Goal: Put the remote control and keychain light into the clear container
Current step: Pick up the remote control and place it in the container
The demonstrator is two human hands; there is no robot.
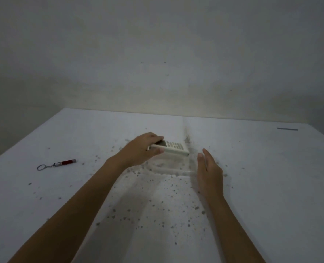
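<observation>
Left hand, one: fingers curled over the near end of the remote control, thumb beneath, holding it lifted and tilted above the clear container. Remote control, one: pale casing, a screen at the gripped end, rows of light buttons running toward the free end, which points right and slightly down. Clear container, one: nearly transparent, only its rounded near rim and a faint right edge discernible on the table; its contents cannot be made out, and nothing shows through its walls but the speckled surface. Right hand, one: open, fingers straight and together, palm facing left, set upright beside the container's right edge; whether it touches cannot be told. Keychain light, one: red and silver barrel with a chain and ring, lying flat on the table well left of the container, outside it. Table, one: white, scattered with dark specks.
</observation>
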